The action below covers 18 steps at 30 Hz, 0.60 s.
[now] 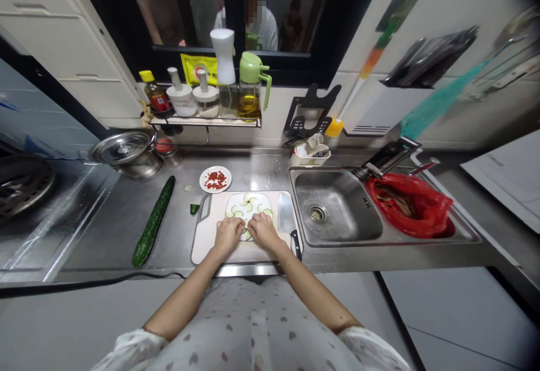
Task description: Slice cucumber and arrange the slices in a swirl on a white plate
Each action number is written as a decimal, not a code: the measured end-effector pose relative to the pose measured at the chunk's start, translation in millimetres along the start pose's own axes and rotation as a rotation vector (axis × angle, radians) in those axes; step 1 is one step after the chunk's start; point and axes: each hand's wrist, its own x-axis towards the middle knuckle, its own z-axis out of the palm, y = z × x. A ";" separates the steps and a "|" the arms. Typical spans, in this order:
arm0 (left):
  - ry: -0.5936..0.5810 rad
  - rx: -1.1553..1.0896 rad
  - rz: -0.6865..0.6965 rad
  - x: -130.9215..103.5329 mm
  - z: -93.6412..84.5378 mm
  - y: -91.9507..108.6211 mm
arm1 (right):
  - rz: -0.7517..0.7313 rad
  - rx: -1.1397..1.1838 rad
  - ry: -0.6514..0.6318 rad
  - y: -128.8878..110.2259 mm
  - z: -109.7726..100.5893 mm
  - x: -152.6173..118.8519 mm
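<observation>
A white plate [264,204] with pale green cucumber slices arranged on it rests on the cutting board [206,241]. Over its front left part is my left hand [229,232], fingers closed together; my right hand [262,230] is close beside it, fingers also drawn together. Both touch the plate's front area near some slices; what the fingertips hold is too small to name. A cleaver [287,212] lies at the board's right side. Behind the board stands a small dish of red pieces [215,180]. A whole cucumber [154,221] and a cucumber end piece [194,208] lie to the left.
The sink [337,208] is at the right, with a red plastic bag [411,205] beside it. A lidded steel pot [130,154] stands at the back left. Bottles and jars line a wall rack [206,121]. A utensil holder [310,157] sits behind the sink.
</observation>
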 end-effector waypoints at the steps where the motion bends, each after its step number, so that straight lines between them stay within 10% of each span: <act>1: 0.001 0.011 -0.004 0.4 0.8 0.7 | -0.001 -0.005 -0.002 -0.1 -0.2 0.3; 18: -0.024 0.026 -0.026 0.5 3.2 5.9 | 0.061 0.092 0.042 0.6 -3.3 -2.3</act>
